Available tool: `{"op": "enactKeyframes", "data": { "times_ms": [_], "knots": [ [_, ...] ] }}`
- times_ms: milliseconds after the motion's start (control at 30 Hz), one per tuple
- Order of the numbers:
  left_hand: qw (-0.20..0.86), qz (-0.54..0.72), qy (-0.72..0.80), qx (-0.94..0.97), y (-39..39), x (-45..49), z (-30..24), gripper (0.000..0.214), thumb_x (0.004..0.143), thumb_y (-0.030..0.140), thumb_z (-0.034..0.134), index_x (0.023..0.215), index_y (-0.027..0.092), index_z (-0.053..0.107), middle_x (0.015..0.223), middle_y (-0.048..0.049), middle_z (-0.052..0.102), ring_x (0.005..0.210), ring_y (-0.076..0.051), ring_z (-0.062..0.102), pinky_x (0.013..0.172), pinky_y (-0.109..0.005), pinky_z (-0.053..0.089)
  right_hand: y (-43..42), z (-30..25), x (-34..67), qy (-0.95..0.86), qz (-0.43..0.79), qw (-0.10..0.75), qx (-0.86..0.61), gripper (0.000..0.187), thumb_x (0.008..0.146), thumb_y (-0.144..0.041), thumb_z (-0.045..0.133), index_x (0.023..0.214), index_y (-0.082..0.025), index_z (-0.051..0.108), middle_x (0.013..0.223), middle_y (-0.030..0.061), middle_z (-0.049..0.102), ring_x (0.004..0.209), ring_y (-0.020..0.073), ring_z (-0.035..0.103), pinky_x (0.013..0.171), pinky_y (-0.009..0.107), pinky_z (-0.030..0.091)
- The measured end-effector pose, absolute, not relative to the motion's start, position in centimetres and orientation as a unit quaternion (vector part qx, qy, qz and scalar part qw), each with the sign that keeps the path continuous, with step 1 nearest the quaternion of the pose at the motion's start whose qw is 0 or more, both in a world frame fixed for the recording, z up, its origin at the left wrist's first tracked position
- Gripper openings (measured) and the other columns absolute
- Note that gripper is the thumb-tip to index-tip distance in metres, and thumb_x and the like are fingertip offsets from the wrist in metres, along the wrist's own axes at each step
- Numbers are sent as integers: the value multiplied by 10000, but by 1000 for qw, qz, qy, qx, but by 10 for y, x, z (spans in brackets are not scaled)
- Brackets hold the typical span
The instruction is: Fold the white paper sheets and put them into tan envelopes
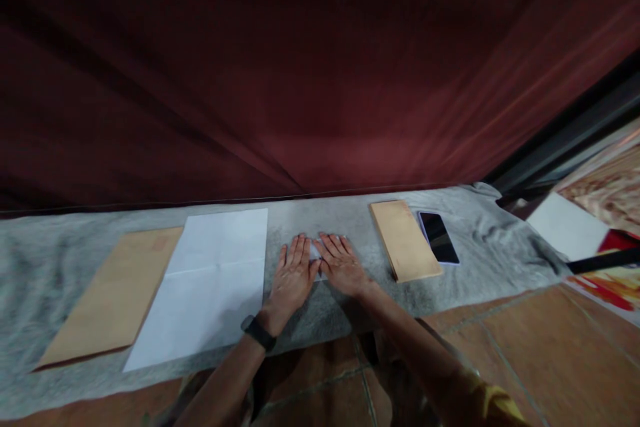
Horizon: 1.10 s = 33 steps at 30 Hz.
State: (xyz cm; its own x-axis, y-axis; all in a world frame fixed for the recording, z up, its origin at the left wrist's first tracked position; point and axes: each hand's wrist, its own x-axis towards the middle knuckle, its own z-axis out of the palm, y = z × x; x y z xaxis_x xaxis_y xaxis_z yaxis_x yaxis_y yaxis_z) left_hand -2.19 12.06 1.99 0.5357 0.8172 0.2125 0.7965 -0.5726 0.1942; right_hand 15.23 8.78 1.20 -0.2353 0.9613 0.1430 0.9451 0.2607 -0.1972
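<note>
Rumpled grey cloth (320, 215), smooth red drape (320, 93) behind, hands (293, 277) (345, 270) flat, open, atop small white paper (315, 252)

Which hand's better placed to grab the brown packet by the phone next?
Likely the right hand: it's nearer the brown packet; the left hand sits farther off, toward the white sheet.

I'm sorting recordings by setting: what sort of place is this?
Probably an improvised indoor workspace, though whether in a home I cannot tell. A grey cloth stretches along the foot of a dark red drape, with terracotta-coloured floor tiles on the near side.
</note>
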Motion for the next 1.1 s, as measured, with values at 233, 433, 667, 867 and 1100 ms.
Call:
{"op": "enactKeyframes", "data": {
  "times_ms": [233, 433, 667, 867, 1100],
  "knots": [
    [4, 149, 490, 859, 115, -15, 13, 714, 1016, 541, 358, 1507, 29, 439, 1566, -244, 439, 1504, -341, 360, 1230, -553, 274, 84, 9, 159, -770, 32, 112, -628, 568, 1038, -349, 463, 1579, -196, 381, 1661, 86, 311, 1521, 267, 321, 1256, 483, 230],
    [4, 154, 505, 849, 112, -12, 13, 742, 1013, 560, 350, 1514, 17, 421, 1576, -249, 421, 1507, -344, 352, 1238, -541, 256, 80, 7, 170, -746, 28, 112, -655, 592, 1059, -429, 412, 1587, -165, 359, 1662, 107, 301, 1528, 281, 304, 1253, 489, 223],
    [12, 171, 506, 845, 110, -19, 13, 754, 1009, 569, 344, 1549, 43, 375, 1604, -233, 385, 1519, -345, 328, 1238, -542, 257, 72, 7, 189, -725, 31, 114, -678, 628, 1066, -483, 369, 1600, -155, 326, 1656, 118, 319, 1528, 297, 298, 1247, 496, 220],
    [8, 182, 515, 838, 108, -28, 9, 789, 1000, 589, 358, 1549, 22, 359, 1590, -260, 393, 1515, -371, 327, 1221, -572, 277, 67, 7, 194, -709, 26, 118, -695, 645, 1059, -508, 380, 1608, -176, 314, 1657, 107, 321, 1524, 310, 302, 1246, 496, 213],
    [11, 171, 525, 833, 107, -40, 8, 799, 1000, 582, 362, 1539, -7, 358, 1579, -285, 395, 1502, -390, 346, 1208, -581, 297, 67, 8, 194, -704, 35, 112, -700, 656, 1059, -518, 369, 1608, -163, 314, 1660, 106, 308, 1536, 308, 277, 1250, 498, 205]
  ]
}}
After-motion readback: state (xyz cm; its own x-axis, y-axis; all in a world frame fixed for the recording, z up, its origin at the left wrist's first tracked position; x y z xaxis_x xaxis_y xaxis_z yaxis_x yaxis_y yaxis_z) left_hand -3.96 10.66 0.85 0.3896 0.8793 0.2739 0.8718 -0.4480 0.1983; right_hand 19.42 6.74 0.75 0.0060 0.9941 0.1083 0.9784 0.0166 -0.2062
